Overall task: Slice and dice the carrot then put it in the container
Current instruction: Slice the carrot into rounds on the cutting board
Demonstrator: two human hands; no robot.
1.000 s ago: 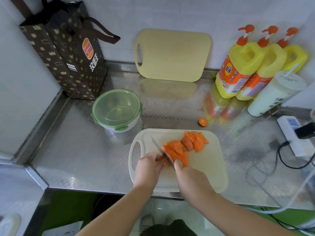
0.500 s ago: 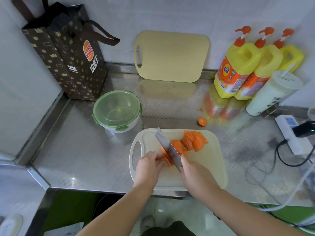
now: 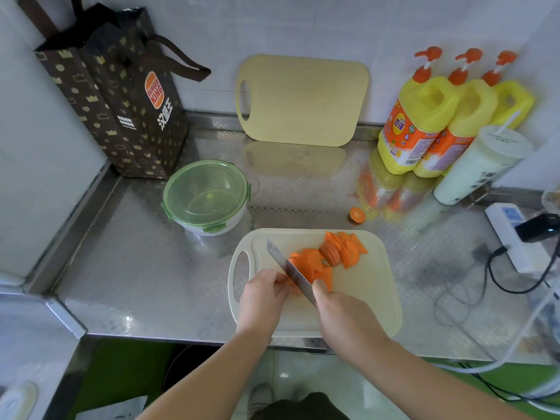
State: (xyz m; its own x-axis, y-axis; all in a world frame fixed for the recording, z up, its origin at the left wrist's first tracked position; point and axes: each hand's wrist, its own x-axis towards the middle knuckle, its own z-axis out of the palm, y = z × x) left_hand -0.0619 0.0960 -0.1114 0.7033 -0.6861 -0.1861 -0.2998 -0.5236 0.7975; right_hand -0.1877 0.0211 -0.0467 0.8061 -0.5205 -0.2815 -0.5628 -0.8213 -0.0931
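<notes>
Knife (image 3: 289, 272) is held in right hand (image 3: 342, 313) grip, fingers curled round handle | carrot slices (image 3: 312, 265) are pinched by left hand (image 3: 263, 295) against blade, on cutting board (image 3: 363, 298) | lidded container (image 3: 206, 197) is set at board's 10 o'clock

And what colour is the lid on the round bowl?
The lid is see-through green; it shows best in the head view.

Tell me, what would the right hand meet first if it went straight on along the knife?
Most likely the carrot slices just ahead of the right hand; beyond them, its knife points at the container.
</notes>
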